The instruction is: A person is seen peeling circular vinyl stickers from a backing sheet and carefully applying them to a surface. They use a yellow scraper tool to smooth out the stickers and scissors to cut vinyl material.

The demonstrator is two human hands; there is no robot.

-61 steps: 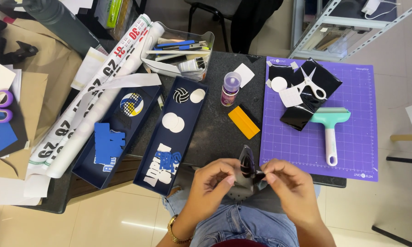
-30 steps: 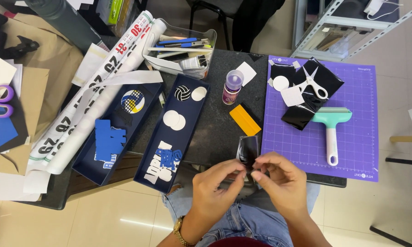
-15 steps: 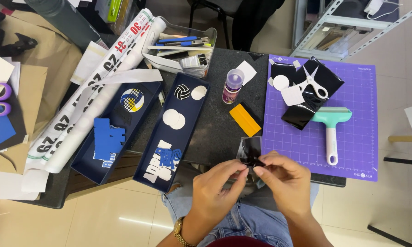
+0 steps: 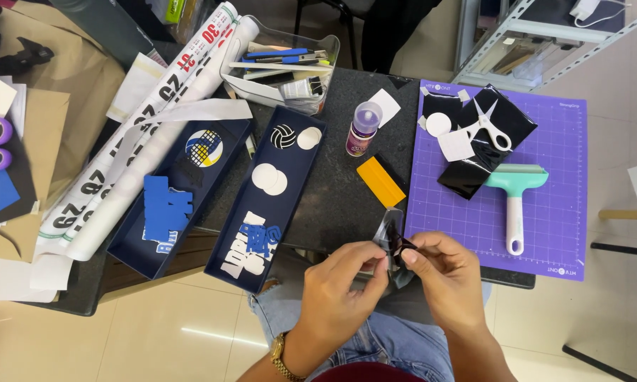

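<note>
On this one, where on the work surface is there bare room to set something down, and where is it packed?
Bare patches: the lower purple cutting mat left of the teal roller, and the black tabletop between the navy tray and the orange scraper. Crowded: the mat's top around the scissors, and the far left with paper rolls.

Two navy trays [image 4: 184,233] [image 4: 301,152], one scissors [image 4: 490,127], perhaps three white discs [image 4: 270,178].

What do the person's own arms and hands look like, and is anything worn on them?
Both forearms are bare, with no sleeves or gloves in view. The left hand has a gold-coloured metal wristwatch on its wrist. The right hand and its wrist carry nothing that I can see. The fingernails look short and unpainted, though they are small in the picture.
</note>
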